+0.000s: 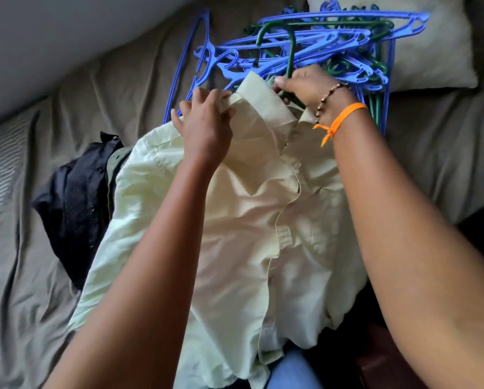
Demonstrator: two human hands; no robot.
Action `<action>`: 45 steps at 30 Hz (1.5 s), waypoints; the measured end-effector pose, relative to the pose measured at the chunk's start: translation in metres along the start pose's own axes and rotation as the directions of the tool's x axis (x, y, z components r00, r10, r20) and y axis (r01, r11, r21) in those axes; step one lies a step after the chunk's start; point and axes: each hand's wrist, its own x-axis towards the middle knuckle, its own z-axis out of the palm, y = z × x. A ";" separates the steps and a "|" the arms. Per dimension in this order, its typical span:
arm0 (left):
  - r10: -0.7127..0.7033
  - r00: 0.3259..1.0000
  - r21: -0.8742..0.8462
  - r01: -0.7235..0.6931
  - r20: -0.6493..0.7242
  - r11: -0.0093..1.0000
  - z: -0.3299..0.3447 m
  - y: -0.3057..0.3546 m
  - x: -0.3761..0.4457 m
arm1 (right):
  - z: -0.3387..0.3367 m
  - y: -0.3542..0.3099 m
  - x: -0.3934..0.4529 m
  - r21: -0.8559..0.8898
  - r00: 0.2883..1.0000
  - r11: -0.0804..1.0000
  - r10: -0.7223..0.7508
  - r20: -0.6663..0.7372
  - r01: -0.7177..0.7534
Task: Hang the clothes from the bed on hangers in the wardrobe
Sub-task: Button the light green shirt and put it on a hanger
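A wrinkled grey-brown cotton bedsheet [53, 262] covers the bed, with a pale cream square pillow [437, 46] at its upper right and a plain grey wall [53, 32] beyond its upper left edge.

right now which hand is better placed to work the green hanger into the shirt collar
Right. The right hand already grips the green hanger at the collar opening, while the left hand pinches the collar of the pale yellow shirt, holding it open.
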 end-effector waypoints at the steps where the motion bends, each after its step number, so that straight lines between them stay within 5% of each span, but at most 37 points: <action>1: 0.042 0.998 -0.060 -0.045 -0.052 0.997 -0.009 0.000 -0.003 | -0.007 -0.007 -0.014 0.025 0.999 0.998 -0.049 0.002 0.049; 6: 0.294 0.927 -0.383 -0.366 -0.233 0.848 -0.059 0.009 -0.029 | -0.041 -0.032 -0.088 0.053 0.973 0.974 -0.216 -0.075 0.220; 15: 0.448 0.726 -0.310 -0.651 -0.522 0.693 -0.149 0.053 -0.099 | -0.086 -0.065 -0.246 -0.171 0.864 0.953 -0.300 -0.405 0.251; 18: 0.417 0.699 -0.266 -0.647 -0.580 0.714 -0.183 0.057 -0.137 | -0.082 -0.086 -0.316 -0.230 0.796 0.929 -0.366 -0.482 0.288; 21: 0.245 0.767 -0.453 -0.569 -0.593 0.686 -0.204 0.059 -0.198 | -0.072 -0.107 -0.383 -0.324 0.706 0.903 -0.425 -0.566 0.283; 24: 0.351 0.817 -0.588 -0.575 -0.458 0.569 -0.207 0.056 -0.271 | -0.066 -0.124 -0.444 -0.347 0.642 0.893 -0.447 -0.622 0.286; 26: 0.521 0.840 -0.653 -0.480 -0.150 0.586 -0.199 0.055 -0.314 | -0.064 -0.130 -0.484 -0.336 0.611 0.890 -0.456 -0.646 0.309; 29: 0.694 0.700 -0.611 -0.480 0.166 0.630 -0.186 0.055 -0.365 | -0.055 -0.137 -0.537 -0.315 0.576 0.887 -0.459 -0.677 0.337; 31: 0.755 0.633 -0.615 -0.531 0.168 0.583 -0.186 0.061 -0.398 | -0.048 -0.136 -0.569 -0.292 0.549 0.888 -0.451 -0.704 0.355; 35: 0.781 0.606 -0.567 -0.594 0.150 0.570 -0.181 0.066 -0.444 | -0.041 -0.118 -0.627 -0.287 0.540 0.914 -0.402 -0.739 0.288; 40: 0.760 0.628 -0.467 -0.628 0.167 0.622 -0.157 0.051 -0.460 | -0.052 -0.099 -0.694 -0.251 0.369 0.946 -0.313 -0.875 0.207; 45: 0.763 0.575 -0.451 -0.620 0.294 0.642 -0.153 0.060 -0.490 | -0.036 -0.087 -0.726 -0.283 0.376 0.955 -0.295 -0.879 0.087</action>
